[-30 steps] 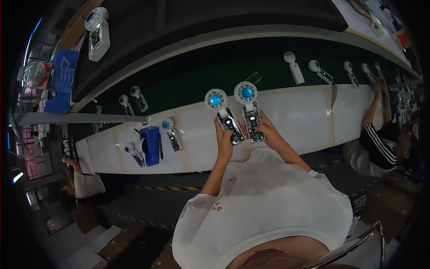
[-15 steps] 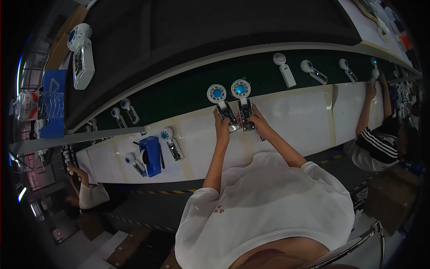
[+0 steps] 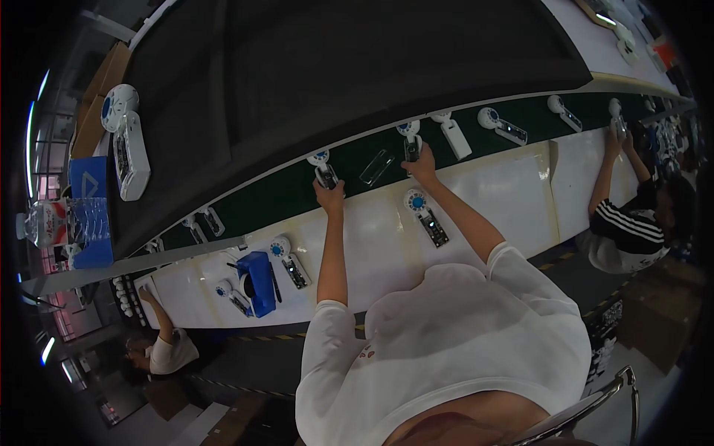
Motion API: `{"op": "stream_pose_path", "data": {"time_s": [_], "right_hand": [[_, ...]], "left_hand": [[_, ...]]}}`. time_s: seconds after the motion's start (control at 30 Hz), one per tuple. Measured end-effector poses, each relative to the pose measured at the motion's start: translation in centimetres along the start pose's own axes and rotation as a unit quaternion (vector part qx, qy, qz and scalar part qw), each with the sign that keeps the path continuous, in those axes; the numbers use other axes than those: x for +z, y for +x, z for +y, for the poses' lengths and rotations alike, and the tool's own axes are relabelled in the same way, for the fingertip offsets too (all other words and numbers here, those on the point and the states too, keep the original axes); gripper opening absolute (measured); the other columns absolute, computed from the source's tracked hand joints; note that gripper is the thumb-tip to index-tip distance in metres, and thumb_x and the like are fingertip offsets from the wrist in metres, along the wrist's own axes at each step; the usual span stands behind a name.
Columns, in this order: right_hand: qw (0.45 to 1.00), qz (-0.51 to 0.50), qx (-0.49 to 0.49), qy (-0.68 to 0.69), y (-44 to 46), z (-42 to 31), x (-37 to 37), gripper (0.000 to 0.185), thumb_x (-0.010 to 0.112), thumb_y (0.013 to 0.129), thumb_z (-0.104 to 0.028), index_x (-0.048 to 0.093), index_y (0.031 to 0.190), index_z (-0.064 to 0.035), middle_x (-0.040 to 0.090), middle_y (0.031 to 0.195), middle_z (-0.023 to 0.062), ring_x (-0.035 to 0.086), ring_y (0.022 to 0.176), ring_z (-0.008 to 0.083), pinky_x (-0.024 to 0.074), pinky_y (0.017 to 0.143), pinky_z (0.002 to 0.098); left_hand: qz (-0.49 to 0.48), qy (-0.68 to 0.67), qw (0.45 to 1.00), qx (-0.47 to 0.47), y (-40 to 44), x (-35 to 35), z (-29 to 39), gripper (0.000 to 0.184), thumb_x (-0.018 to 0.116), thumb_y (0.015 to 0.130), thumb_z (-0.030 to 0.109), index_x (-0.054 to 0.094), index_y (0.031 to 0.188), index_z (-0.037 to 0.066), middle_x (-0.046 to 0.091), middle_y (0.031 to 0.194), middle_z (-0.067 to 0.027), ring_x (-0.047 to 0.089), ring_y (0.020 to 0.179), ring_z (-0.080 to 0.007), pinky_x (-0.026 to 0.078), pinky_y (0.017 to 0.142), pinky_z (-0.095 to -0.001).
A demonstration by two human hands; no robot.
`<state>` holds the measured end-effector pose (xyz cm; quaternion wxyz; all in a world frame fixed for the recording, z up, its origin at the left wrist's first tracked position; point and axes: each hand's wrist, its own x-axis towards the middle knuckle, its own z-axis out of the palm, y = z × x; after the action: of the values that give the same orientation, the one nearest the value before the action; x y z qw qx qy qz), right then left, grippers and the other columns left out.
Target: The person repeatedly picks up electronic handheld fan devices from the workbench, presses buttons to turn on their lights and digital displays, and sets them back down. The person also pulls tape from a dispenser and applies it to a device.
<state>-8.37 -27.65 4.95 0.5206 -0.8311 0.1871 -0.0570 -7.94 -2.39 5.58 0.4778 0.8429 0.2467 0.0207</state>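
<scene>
My left hand reaches onto the green belt and grips the lower end of a white handheld fan with a blue centre. Farther right, my right hand has its fingers closed around the body of another handheld fan, also over the belt. Between them a clear plastic cover lies on the belt. A third fan, its circuit board exposed, rests on the white table just in front of me, apart from both hands.
A blue bin stands on the white table at left, with fans beside it. More fans lie along the green belt. A black panel rises behind it. Co-workers sit at the far left and right.
Both hands have moved away from me, from over the white table to the belt, and spread apart. A fan with exposed circuitry now lies on the table; the clear cover is now visible.
</scene>
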Motion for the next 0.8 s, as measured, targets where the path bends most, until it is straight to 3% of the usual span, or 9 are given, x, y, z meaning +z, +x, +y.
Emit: {"op": "stream_pose_path", "data": {"time_s": [0.1, 0.17, 0.33, 0.4, 0.47, 0.53, 0.67, 0.73, 0.8], "right_hand": [[0.996, -0.058, 0.047, -0.046, 1.8, 0.4, 0.7, 0.067, 0.073, 0.060, -0.014, 0.041, 0.116, 0.0023, 0.050, 0.105, 0.0208, 0.048, 0.100, 0.0350, 0.0380, 0.091, 0.0408], [0.990, 0.011, -0.085, -0.109, 1.4, 1.4, 1.3, 0.069, 0.073, 0.061, -0.016, 0.039, 0.119, 0.0040, 0.047, 0.108, 0.0213, 0.044, 0.104, 0.0349, 0.0344, 0.094, 0.0411], [0.976, 0.120, -0.175, -0.056, -2.2, 0.0, -0.6, 0.061, 0.069, 0.069, -0.015, 0.040, 0.118, 0.0053, 0.042, 0.114, 0.0218, 0.038, 0.107, 0.0339, 0.0326, 0.093, 0.0417], [0.972, 0.179, -0.154, 0.001, -2.7, 0.7, -3.8, 0.053, 0.064, 0.071, -0.009, 0.041, 0.117, 0.0039, 0.042, 0.114, 0.0205, 0.038, 0.107, 0.0349, 0.0317, 0.094, 0.0424], [0.965, 0.226, -0.106, -0.083, -2.1, 1.4, -7.6, 0.049, 0.061, 0.071, -0.005, 0.042, 0.116, 0.0030, 0.042, 0.116, 0.0205, 0.038, 0.109, 0.0356, 0.0308, 0.094, 0.0438], [0.936, 0.278, -0.083, -0.201, -0.7, 3.0, -10.1, 0.053, 0.061, 0.068, -0.003, 0.042, 0.117, 0.0029, 0.041, 0.118, 0.0207, 0.038, 0.112, 0.0358, 0.0297, 0.096, 0.0442], [0.892, 0.297, -0.076, -0.333, 2.4, 7.4, -14.2, 0.059, 0.062, 0.065, -0.003, 0.041, 0.120, 0.0016, 0.041, 0.121, 0.0207, 0.037, 0.116, 0.0352, 0.0281, 0.098, 0.0450], [0.883, 0.232, -0.102, -0.396, 2.9, 8.1, -15.3, 0.063, 0.064, 0.064, -0.005, 0.041, 0.123, -0.0002, 0.042, 0.122, 0.0188, 0.037, 0.118, 0.0335, 0.0267, 0.101, 0.0452], [0.888, 0.199, -0.086, -0.404, 3.3, 8.4, -15.8, 0.063, 0.066, 0.063, -0.007, 0.043, 0.122, -0.0021, 0.044, 0.120, 0.0174, 0.038, 0.117, 0.0321, 0.0275, 0.100, 0.0450]], "left_hand": [[0.060, 0.060, 0.996, 0.030, 2.4, 0.7, -1.9, 0.073, 0.075, 0.064, 0.020, 0.038, 0.123, -0.002, 0.042, 0.118, -0.0240, 0.045, 0.105, -0.0363, 0.039, 0.088, -0.0422], [0.097, 0.121, 0.986, 0.066, 1.7, 0.8, -1.8, 0.070, 0.073, 0.065, 0.020, 0.038, 0.122, -0.003, 0.038, 0.119, -0.0245, 0.041, 0.107, -0.0371, 0.037, 0.089, -0.0439], [0.265, 0.194, 0.916, 0.231, -2.7, 2.0, 3.2, 0.067, 0.072, 0.068, 0.018, 0.038, 0.122, -0.003, 0.035, 0.121, -0.0214, 0.034, 0.111, -0.0355, 0.035, 0.088, -0.0465], [0.140, 0.169, 0.902, 0.371, -5.2, 4.0, 5.0, 0.062, 0.070, 0.071, 0.016, 0.038, 0.121, -0.002, 0.036, 0.118, -0.0211, 0.039, 0.107, -0.0340, 0.037, 0.087, -0.0425], [-0.079, -0.027, 0.947, 0.310, -7.7, 7.5, 7.4, 0.058, 0.068, 0.074, 0.016, 0.038, 0.120, -0.002, 0.036, 0.116, -0.0209, 0.044, 0.102, -0.0327, 0.039, 0.087, -0.0390], [-0.196, 0.026, 0.920, 0.339, -9.7, 9.8, 10.6, 0.059, 0.066, 0.078, 0.019, 0.035, 0.123, -0.003, 0.037, 0.113, -0.0215, 0.048, 0.098, -0.0319, 0.043, 0.085, -0.0364], [-0.150, 0.130, 0.899, 0.390, -9.9, 16.3, 12.5, 0.072, 0.069, 0.075, 0.028, 0.030, 0.125, -0.007, 0.037, 0.114, -0.0231, 0.052, 0.098, -0.0338, 0.048, 0.080, -0.0378], [-0.183, 0.296, 0.919, 0.183, -9.5, 18.3, 13.2, 0.091, 0.073, 0.068, 0.037, 0.023, 0.128, -0.010, 0.037, 0.117, -0.0262, 0.055, 0.095, -0.0363, 0.052, 0.073, -0.0381], [-0.170, 0.296, 0.925, 0.168, -9.3, 19.2, 12.9, 0.093, 0.074, 0.066, 0.038, 0.022, 0.127, -0.011, 0.037, 0.117, -0.0265, 0.056, 0.094, -0.0363, 0.053, 0.068, -0.0374]]}}
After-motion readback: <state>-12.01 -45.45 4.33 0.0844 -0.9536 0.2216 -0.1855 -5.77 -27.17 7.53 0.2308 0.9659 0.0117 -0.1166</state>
